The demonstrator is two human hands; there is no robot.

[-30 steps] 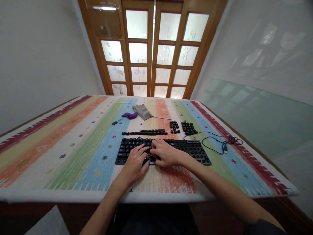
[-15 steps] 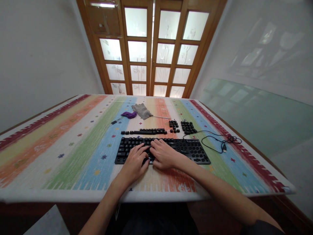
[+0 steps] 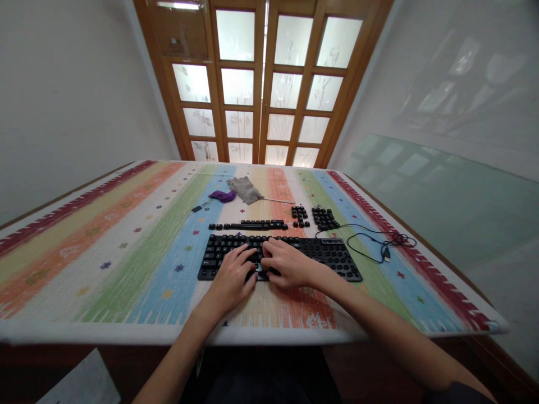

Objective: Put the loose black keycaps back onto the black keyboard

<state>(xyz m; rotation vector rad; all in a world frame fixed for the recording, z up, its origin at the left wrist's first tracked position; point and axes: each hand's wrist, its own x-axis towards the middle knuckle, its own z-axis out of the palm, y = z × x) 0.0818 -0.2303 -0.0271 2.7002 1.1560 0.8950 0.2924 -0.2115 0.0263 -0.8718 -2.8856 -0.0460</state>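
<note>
A black keyboard (image 3: 332, 258) lies on the striped table cover in front of me. Both my hands rest on its middle. My left hand (image 3: 233, 278) lies with fingers stretched over the lower keys. My right hand (image 3: 286, 264) sits beside it, fingers bent down onto the keys, its thumb near the left hand's fingertips. Whether anything small is between the fingers is hidden. Behind the keyboard lie a row of loose black keycaps (image 3: 248, 226) and two small clusters of keycaps (image 3: 323, 217).
The keyboard's black cable with USB plug (image 3: 385, 247) coils at the right. A grey cloth (image 3: 246, 189), a purple item (image 3: 222, 196) and a thin tool (image 3: 197, 209) lie farther back. A glass sheet (image 3: 442, 196) leans at the right; wooden doors stand beyond the table.
My hands stay on the keyboard's middle with only slight finger shifts. The view has tilted a little.
</note>
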